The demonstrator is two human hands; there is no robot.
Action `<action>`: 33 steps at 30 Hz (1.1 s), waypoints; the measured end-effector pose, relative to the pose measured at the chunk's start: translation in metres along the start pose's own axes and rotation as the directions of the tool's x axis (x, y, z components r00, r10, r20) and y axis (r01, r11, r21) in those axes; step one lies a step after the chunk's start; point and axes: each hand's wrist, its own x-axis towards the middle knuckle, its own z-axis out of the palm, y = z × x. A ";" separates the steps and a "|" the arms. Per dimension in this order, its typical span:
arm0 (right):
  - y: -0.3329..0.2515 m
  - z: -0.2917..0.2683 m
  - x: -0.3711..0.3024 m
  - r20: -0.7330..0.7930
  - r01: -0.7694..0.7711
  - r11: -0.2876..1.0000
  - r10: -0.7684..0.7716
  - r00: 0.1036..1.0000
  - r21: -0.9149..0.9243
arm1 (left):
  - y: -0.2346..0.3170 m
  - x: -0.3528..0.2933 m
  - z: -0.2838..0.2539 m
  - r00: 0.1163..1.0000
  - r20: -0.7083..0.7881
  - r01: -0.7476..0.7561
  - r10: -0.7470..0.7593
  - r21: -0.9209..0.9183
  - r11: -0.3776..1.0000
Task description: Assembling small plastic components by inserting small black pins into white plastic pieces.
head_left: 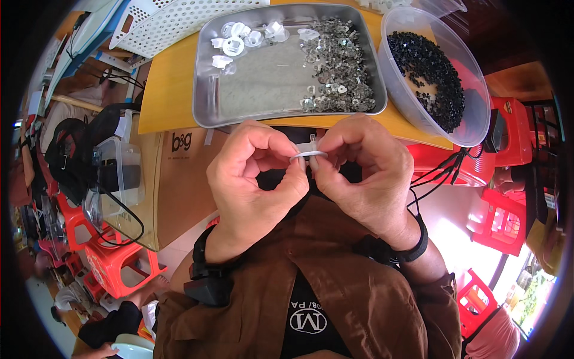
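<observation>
In front of my chest, a small round white plastic cap (pixel 308 154) with a clear upright part is pinched between both hands. My left hand (pixel 254 185) grips its left edge with thumb and forefinger. From the other side, my right hand (pixel 369 173) pinches the right edge the same way. Just beyond my hands lies a metal tray (pixel 257 90). Several white and clear caps (pixel 234 45) sit at its far left. A heap of tiny clear plastic parts (pixel 347 72) covers its right side. My fingertips partly hide the held cap.
Right of the tray, a clear round tub (pixel 475 78) holds small black parts (pixel 439 78). The yellow tabletop (pixel 167 90) also has a white perforated basket (pixel 173 24). A cardboard box (pixel 185 179), red stools (pixel 113 263) and black cables (pixel 445 170) surround me. Another person's hand (pixel 98 352) shows lower left.
</observation>
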 end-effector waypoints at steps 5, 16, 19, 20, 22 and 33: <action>-0.005 -0.002 0.001 0.039 -0.041 0.999 0.040 0.998 0.020 | 0.003 0.001 -0.002 0.999 0.014 -0.051 0.050 0.113 0.992; 0.004 0.000 0.003 0.136 -0.260 0.871 0.224 0.965 0.417 | -0.001 -0.001 0.011 0.999 -0.035 0.016 -0.021 -0.119 0.993; 0.009 0.000 0.003 0.142 -0.269 0.864 0.229 0.963 0.425 | -0.004 -0.001 0.009 0.996 -0.033 0.075 -0.083 -0.199 0.977; 0.010 0.000 0.003 0.134 -0.247 0.877 0.210 0.969 0.412 | -0.006 -0.001 0.008 0.999 -0.014 0.045 -0.048 -0.172 0.984; 0.010 0.002 0.002 0.129 -0.238 0.876 0.202 0.971 0.419 | -0.006 -0.001 0.007 1.000 0.007 0.016 -0.015 -0.145 0.989; 0.010 0.003 0.000 0.087 -0.153 0.968 0.138 0.987 0.201 | -0.003 0.002 0.004 0.978 0.061 -0.210 0.201 0.212 0.954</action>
